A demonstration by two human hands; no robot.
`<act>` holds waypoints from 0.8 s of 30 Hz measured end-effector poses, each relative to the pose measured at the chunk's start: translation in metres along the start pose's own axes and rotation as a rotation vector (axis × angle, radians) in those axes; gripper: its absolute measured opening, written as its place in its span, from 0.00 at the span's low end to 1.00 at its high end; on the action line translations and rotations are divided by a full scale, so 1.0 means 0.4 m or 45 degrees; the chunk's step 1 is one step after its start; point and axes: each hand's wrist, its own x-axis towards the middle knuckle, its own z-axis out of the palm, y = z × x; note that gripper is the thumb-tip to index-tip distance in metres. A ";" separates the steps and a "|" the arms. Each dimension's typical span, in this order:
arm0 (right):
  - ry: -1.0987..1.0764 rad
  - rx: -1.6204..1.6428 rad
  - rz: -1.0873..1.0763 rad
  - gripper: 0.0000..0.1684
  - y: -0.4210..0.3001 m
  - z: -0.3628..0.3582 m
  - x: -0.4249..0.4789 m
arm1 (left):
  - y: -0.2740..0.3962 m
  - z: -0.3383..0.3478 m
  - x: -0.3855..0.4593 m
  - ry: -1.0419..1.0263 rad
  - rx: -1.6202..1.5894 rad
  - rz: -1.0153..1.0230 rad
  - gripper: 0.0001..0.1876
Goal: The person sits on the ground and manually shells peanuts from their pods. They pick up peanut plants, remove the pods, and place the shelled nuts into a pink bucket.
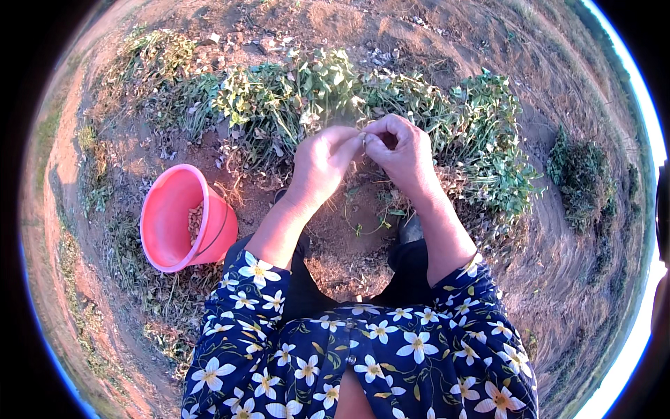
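Note:
My left hand and my right hand meet fingertip to fingertip in front of me. Thumbs and index fingers pinch a small pale piece between them, mostly covered by the fingers; it may be a peanut pod. Just beyond the hands lies a long heap of uprooted peanut plants, leafy and partly wilted. A pink plastic bucket stands to my left, tilted in view, with unshelled peanuts inside it.
Loose plants and dry leaves lie around the bucket. A separate clump of plants sits on the soil to the far right. Between my knees is bare brown soil with a few sprigs, and my dark shoe rests beside it.

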 end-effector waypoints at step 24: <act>-0.233 0.293 0.202 0.11 -0.006 -0.022 0.004 | 0.002 -0.036 0.016 -0.212 -0.561 -0.490 0.11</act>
